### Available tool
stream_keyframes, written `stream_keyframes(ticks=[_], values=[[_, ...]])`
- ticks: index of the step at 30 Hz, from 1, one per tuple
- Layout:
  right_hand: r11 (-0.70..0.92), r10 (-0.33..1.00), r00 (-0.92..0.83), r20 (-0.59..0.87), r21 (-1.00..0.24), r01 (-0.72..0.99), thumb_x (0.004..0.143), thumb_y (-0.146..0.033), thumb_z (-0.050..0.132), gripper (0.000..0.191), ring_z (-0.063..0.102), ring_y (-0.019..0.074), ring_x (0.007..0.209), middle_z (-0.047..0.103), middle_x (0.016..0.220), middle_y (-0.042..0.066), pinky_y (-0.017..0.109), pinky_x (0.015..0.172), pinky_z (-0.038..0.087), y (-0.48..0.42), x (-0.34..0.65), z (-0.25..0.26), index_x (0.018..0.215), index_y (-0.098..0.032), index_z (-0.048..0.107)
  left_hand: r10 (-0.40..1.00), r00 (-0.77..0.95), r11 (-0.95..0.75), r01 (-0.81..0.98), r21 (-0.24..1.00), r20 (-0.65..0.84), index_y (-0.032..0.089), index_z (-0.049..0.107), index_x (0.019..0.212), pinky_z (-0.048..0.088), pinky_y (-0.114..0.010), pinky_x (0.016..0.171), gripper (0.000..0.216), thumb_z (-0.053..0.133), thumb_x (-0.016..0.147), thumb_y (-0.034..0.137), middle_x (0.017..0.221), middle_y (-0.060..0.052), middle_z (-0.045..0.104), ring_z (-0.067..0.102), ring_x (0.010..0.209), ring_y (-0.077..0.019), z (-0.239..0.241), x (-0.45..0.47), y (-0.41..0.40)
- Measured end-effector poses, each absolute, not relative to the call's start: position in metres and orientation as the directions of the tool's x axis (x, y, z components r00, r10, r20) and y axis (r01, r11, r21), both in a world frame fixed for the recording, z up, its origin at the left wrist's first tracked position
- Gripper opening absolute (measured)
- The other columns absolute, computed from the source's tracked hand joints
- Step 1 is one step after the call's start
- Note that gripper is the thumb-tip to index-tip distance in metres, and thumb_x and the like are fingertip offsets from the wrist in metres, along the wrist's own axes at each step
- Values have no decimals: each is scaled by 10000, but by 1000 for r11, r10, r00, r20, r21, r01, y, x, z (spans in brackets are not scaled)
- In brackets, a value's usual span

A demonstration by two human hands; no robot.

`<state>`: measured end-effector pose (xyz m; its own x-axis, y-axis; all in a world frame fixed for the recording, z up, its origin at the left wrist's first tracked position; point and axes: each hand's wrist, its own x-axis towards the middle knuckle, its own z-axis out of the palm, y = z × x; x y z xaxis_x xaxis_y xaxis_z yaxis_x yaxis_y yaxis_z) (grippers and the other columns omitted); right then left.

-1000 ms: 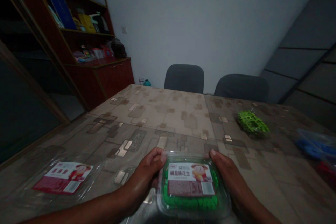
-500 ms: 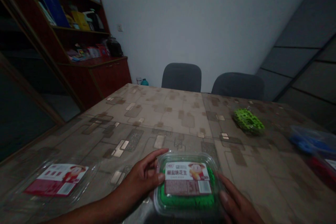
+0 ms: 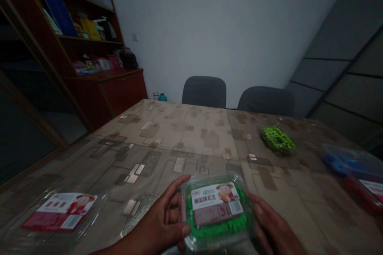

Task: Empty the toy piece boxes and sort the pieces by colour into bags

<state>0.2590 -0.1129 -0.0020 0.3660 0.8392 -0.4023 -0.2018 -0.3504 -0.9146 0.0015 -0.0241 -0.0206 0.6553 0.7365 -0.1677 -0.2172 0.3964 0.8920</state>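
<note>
box (image 3: 218,209) could slip if the left hand (image 3: 163,219), fingers gripping its side, loosens; whether the right hand (image 3: 273,223) grips, i cannot tell.

I'm holding a clear plastic box (image 3: 217,212), slightly askew; red-and-white label (image 3: 218,204) facing me, green contents (image 3: 223,229) showing through.

Home, apparently dining area: pattern-topped counter (image 3: 185,127); two grey chairs (image 3: 204,92) along counter's far side; red wooden cabinet (image 3: 124,93) by counter's far left corner, shelves (image 3: 89,40) crowded with household goods (image 3: 91,29).
</note>
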Motion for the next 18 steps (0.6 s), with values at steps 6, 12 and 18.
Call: stream_keyframes(ticks=[6, 12, 18], values=[[-292, 827, 433, -359, -932, -215, 707, -696, 721, 540, 477, 116, 516, 504, 563, -64, 213, 507, 399, -108, 272, -3, 1009, -256, 638, 777, 607, 391, -256, 884, -168, 320, 383, 1401, 524, -259, 510, 917, 898, 643, 360, 1015, -86, 622, 654, 731, -213, -30, 33, -24], [-261, 832, 491, -259, -963, -66, 773, -688, 651, 467, 394, 82, 409, 482, 559, -80, 204, 409, 296, -110, 304, 0, 797, -233, 548, 761, 637, 373, -279, 885, -120, 292, 394, 1396, 521, -284, 519, 902, 875, 638, 375, 965, -61, 573, 610, 692, -190, -25, 71, -22], [-289, 826, 522, -214, -955, 67, 708, -679, 683, 479, 568, 155, 447, 579, 523, -33, 271, 503, 480, -113, 357, 13, 769, -210, 611, 726, 682, 299, -198, 933, -88, 314, 397, 1417, 507, -312, 647, 760, 768, 753, 298, 1108, -68, 527, 595, 744, -153, -5, 82, -20]])
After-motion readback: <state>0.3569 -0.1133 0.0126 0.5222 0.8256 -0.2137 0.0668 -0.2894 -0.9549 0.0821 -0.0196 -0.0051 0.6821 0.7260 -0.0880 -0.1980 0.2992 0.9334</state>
